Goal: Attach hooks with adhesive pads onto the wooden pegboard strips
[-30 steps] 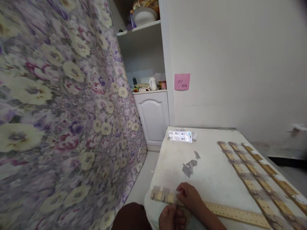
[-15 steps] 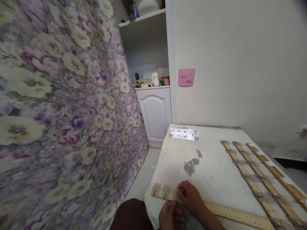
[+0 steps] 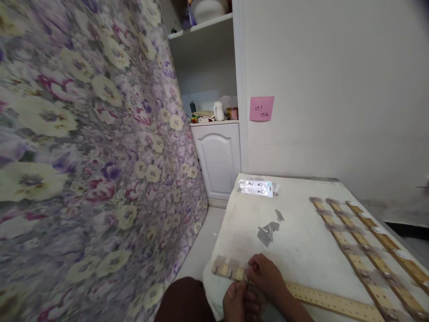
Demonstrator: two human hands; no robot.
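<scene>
A pale wooden strip with rows of holes (image 3: 330, 298) lies along the near edge of the table. On its left end sit clear-backed metal hooks (image 3: 230, 269). Just right of these, my right hand (image 3: 268, 276) is closed in a pinch over the strip. My left hand (image 3: 237, 300), fingers curled, meets it from the near side. Between the fingertips a small clear-backed metal hook (image 3: 247, 279) shows in part; the fingers cover most of it. Beyond my hands lie several loose clear-backed hooks (image 3: 267, 233), with a single clear piece (image 3: 279, 215) a little farther.
Three long wooden strips (image 3: 357, 259) fitted with hooks or round white pieces lie on the table's right side. A clear blister pack (image 3: 255, 188) rests at the back of the white-covered table (image 3: 231, 228). A floral curtain (image 3: 100, 179) hangs on the left, beside a white cabinet (image 3: 219, 156).
My hands have barely moved at the strip; the small metal piece between the fingertips has shifted slightly. The whole view has moved a little.
</scene>
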